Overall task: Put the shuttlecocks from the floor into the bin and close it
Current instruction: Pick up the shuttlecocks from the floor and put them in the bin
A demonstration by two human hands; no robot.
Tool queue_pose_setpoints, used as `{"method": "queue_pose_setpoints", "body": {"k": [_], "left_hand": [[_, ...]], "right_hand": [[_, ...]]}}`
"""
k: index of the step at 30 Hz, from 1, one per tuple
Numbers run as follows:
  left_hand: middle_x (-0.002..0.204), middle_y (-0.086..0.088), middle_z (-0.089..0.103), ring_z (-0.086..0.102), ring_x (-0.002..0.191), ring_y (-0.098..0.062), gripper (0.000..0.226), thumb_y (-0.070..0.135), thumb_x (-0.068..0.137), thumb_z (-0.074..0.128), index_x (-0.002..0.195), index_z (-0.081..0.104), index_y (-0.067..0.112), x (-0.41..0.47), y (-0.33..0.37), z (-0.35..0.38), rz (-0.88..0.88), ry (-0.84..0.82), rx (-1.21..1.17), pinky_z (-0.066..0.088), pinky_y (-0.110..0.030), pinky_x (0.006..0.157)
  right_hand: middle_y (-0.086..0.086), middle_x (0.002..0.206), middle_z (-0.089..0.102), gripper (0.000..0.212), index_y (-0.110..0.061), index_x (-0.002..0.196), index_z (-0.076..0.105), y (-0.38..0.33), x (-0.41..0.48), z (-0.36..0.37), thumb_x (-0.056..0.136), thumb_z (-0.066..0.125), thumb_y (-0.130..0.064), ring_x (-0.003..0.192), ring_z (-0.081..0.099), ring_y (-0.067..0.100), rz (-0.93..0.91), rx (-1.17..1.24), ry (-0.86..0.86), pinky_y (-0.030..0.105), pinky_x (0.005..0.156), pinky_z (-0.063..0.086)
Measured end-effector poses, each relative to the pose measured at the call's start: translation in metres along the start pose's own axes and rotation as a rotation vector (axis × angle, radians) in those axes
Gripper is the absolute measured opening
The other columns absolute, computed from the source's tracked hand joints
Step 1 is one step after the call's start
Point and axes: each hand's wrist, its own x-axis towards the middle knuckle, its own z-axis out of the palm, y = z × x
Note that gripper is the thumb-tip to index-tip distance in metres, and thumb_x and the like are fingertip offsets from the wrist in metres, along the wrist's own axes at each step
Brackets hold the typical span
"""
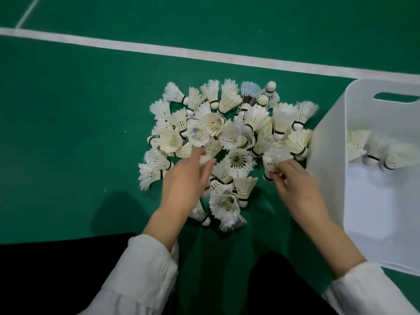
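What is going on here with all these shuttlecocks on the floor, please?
A person is clearing a pile of shuttlecocks off the green floor into the white bin. The right hand pinches one shuttlecock beside the bin; the left hand reaches into the pile. Only a few others lie in the bin, which stands open.

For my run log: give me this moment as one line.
phase: gathering | left hand: fingers at pile on floor, grip unclear | right hand: pinches shuttlecock | bin: open, a few inside
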Motion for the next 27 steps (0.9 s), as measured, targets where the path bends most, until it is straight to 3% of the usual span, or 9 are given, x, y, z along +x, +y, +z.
{"method": "queue_pose_setpoints", "body": {"k": [3,4,7,12,14,17,20,23,27], "left_hand": [[0.057,0.007,0.050,0.053,0.051,-0.014,0.034,0.045,0.099,0.024,0.127,0.035,0.029,0.012,0.017,0.018,0.157,-0.166,0.278,0.046,-0.026,0.050],[0.056,0.006,0.045,0.048,0.050,-0.015,0.032,0.035,0.100,0.029,0.131,0.032,0.030,0.017,0.018,0.025,0.225,-0.210,0.338,0.039,-0.025,0.046],[0.055,0.006,0.037,0.034,0.045,-0.012,0.054,0.006,0.091,0.040,0.136,0.031,0.034,0.031,0.014,0.042,0.350,-0.295,0.495,0.024,-0.024,0.041],[0.061,0.007,0.042,0.046,0.056,-0.016,0.056,0.010,0.091,0.048,0.138,0.030,0.036,0.046,0.009,0.053,0.407,-0.341,0.587,0.030,-0.025,0.046],[0.058,0.007,0.039,0.048,0.058,-0.018,0.051,0.012,0.089,0.052,0.134,0.036,0.032,0.046,0.007,0.058,0.415,-0.335,0.591,0.033,-0.025,0.046],[0.057,0.007,0.036,0.054,0.059,-0.019,0.028,0.005,0.086,0.051,0.109,0.051,0.021,0.043,0.010,0.060,0.390,-0.356,0.611,0.036,-0.024,0.047],[0.057,0.007,0.038,0.059,0.062,-0.019,0.021,-0.003,0.087,0.047,0.092,0.054,0.016,0.042,0.012,0.059,0.367,-0.338,0.605,0.045,-0.025,0.051],[0.070,0.007,0.059,0.058,0.060,-0.015,0.022,0.015,0.095,0.046,0.107,0.061,0.027,0.038,0.013,0.049,0.320,-0.243,0.489,0.049,-0.024,0.051],[0.101,0.012,0.066,0.062,0.087,-0.014,0.029,0.041,0.096,0.039,0.109,0.063,0.031,0.025,0.018,0.025,0.174,-0.164,0.136,0.052,-0.030,0.067]], "right_hand": [[0.006,0.093,0.059,0.013,-0.005,0.091,0.062,0.001,-0.002,-0.001,0.090,0.056,-0.017,0.078,0.056,0.025,0.004,-0.010,0.008,0.029,0.065,0.037],[0.006,0.093,0.059,0.014,-0.005,0.091,0.062,0.000,-0.003,-0.001,0.091,0.055,-0.017,0.078,0.056,0.025,-0.003,-0.016,0.009,0.029,0.065,0.037],[0.006,0.094,0.059,0.015,-0.006,0.091,0.062,-0.001,-0.003,0.000,0.091,0.054,-0.018,0.080,0.056,0.026,-0.014,-0.020,0.002,0.028,0.064,0.034],[0.005,0.095,0.058,0.016,-0.006,0.092,0.061,-0.001,-0.002,0.000,0.092,0.052,-0.019,0.082,0.054,0.024,-0.016,-0.008,-0.011,0.026,0.064,0.029],[0.004,0.095,0.057,0.016,-0.006,0.092,0.061,-0.001,-0.002,0.000,0.092,0.052,-0.019,0.080,0.052,0.022,-0.020,0.003,-0.016,0.025,0.063,0.028],[0.003,0.094,0.057,0.016,-0.006,0.092,0.060,-0.002,-0.001,-0.001,0.093,0.051,-0.019,0.076,0.047,0.017,-0.028,0.019,-0.014,0.025,0.064,0.029],[0.003,0.093,0.056,0.016,-0.006,0.091,0.060,-0.001,-0.002,-0.002,0.093,0.051,-0.019,0.076,0.048,0.018,-0.027,0.016,-0.010,0.025,0.063,0.030],[0.002,0.091,0.055,0.014,-0.007,0.089,0.060,-0.002,-0.004,-0.003,0.093,0.052,-0.018,0.075,0.050,0.018,-0.030,0.027,0.009,0.025,0.063,0.032],[0.000,0.091,0.055,0.013,-0.008,0.091,0.061,-0.006,-0.005,-0.007,0.092,0.052,-0.017,0.075,0.046,0.013,-0.038,0.048,0.041,0.022,0.065,0.031]]}}
